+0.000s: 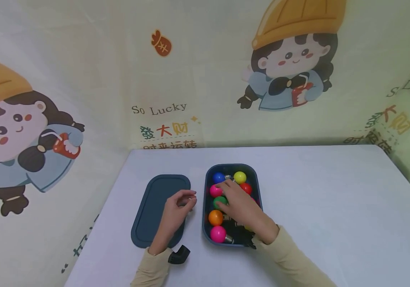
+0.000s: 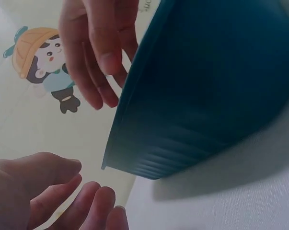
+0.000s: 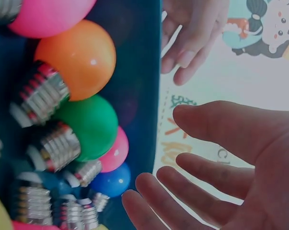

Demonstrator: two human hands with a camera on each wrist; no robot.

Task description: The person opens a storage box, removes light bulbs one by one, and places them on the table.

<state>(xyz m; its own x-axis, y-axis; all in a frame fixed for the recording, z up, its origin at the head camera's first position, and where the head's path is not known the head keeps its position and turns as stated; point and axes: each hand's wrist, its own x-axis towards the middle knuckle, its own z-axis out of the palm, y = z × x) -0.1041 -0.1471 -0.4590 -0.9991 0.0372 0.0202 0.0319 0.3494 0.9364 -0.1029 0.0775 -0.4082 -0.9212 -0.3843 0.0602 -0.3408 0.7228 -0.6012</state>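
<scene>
A dark blue box on the table holds several coloured light bulbs with silver screw bases. Along its left side lie a blue bulb, a pink one, a green bulb, an orange bulb and another pink bulb. My right hand is over the box with its fingers spread, nearest the green and upper pink bulbs; it grips nothing. My left hand, loosely curled and holding nothing, hovers between the box and a flat dark lid. Part of the bulbs is hidden under the right hand.
The white table extends to the right of the box. A patterned cloth with cartoon figures hangs behind and at the sides. A small black piece sits at the left wrist.
</scene>
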